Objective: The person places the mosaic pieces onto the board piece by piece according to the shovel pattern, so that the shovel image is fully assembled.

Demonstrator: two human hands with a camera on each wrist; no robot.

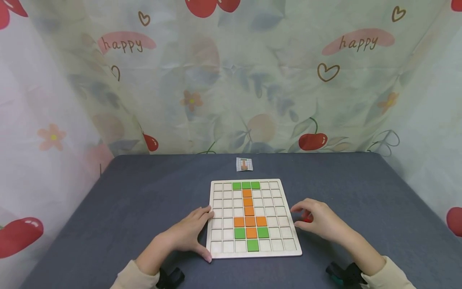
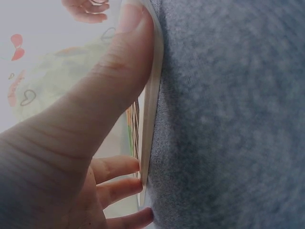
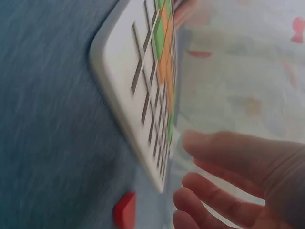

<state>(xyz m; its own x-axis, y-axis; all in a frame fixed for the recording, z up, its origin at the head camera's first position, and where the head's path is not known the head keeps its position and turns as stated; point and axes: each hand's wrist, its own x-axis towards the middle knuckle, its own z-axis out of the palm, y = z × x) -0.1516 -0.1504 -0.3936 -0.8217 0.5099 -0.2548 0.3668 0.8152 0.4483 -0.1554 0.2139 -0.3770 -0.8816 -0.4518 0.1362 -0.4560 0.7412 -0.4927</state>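
A white grid board [image 1: 220,245] lies flat, with orange tiles [image 1: 248,211] and green tiles [image 1: 252,245] set in some of its squares. Along the board's left edge rests my left hand [image 1: 185,233], thumb by the near corner and fingers spread further up the side. My right hand [image 1: 321,218] hovers just off the right edge, its fingers loosely bent with nothing between them. A small red piece [image 3: 126,210] sits on the cloth near that edge; in the head view it shows partly behind the right fingers.
A small card [image 1: 244,164] with a printed grid picture lies behind the board. Dark cloth covers the table [image 1: 162,180]. A patterned curtain [image 1: 231,100] hangs at the back and sides. Dark wrist devices [image 1: 169,277] sit under both forearms.
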